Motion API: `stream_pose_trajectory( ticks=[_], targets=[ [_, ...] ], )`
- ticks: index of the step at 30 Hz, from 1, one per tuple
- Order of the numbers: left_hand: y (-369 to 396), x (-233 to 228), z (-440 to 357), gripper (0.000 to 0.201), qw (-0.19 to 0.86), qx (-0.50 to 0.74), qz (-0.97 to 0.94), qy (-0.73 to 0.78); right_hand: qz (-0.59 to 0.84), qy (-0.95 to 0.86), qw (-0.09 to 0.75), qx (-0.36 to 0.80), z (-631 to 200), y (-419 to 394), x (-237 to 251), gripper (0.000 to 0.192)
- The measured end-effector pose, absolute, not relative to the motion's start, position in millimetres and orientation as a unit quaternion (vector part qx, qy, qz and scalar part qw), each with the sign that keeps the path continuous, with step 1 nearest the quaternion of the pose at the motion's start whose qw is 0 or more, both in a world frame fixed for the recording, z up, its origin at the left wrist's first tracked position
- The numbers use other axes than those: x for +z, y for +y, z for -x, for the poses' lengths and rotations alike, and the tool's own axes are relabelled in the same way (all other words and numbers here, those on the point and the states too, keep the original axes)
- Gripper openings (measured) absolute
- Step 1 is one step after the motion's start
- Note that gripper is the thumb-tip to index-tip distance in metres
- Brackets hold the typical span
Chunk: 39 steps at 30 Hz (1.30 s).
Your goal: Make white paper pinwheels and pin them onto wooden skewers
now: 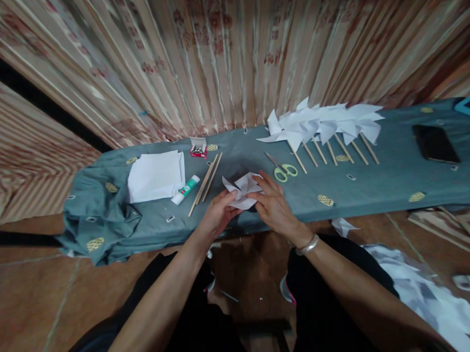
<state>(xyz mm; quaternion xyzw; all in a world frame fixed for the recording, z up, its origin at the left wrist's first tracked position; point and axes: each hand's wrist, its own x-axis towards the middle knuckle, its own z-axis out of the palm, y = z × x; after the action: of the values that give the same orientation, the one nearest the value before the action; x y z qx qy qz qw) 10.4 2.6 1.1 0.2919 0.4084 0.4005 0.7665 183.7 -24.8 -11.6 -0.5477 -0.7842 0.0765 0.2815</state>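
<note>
A white paper pinwheel head [243, 190], its corners folded inward, is held between both hands over the table's front edge. My left hand [220, 211] pinches its left side, thumb on top. On the right side, my right hand [275, 203] grips the paper with thumb and fingers. No stick shows on this piece. Left of my hands lie several wooden sticks [206, 180] and a green-and-white glue stick [186, 189]. Scissors [284, 170] with light green handles rest to the right, behind my right hand.
On the cloth-covered table [373, 184], finished pinwheels [327, 123] lie in a row at the back right. A phone [436, 143] is farther right. White paper sheets [156, 176] and a small red box [198, 148] are at left. Paper scraps [426, 292] cover the floor at right.
</note>
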Motion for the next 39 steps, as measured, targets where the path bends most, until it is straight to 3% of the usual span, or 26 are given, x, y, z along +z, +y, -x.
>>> stream_pose_trajectory(
  ticks=[17, 33, 39],
  targets=[
    [9.8, 20.6, -12.3, 0.048, 0.733, 0.471, -0.322, 0.370, 0.521, -0.811, 0.265, -0.011, -173.1, -31.8, 3.8, 0.059],
    [12.4, 16.1, -6.2, 0.038, 0.661, 0.542, -0.291, 0.429, 0.508, -0.820, 0.262, 0.022, -157.1, -29.0, 7.8, 0.063],
    [11.3, 17.6, -3.0, 0.034, 0.653, 0.540, -0.295, 0.442, 0.490, -0.814, 0.308, 0.049, -156.4, -30.1, 9.8, 0.057]
  ],
)
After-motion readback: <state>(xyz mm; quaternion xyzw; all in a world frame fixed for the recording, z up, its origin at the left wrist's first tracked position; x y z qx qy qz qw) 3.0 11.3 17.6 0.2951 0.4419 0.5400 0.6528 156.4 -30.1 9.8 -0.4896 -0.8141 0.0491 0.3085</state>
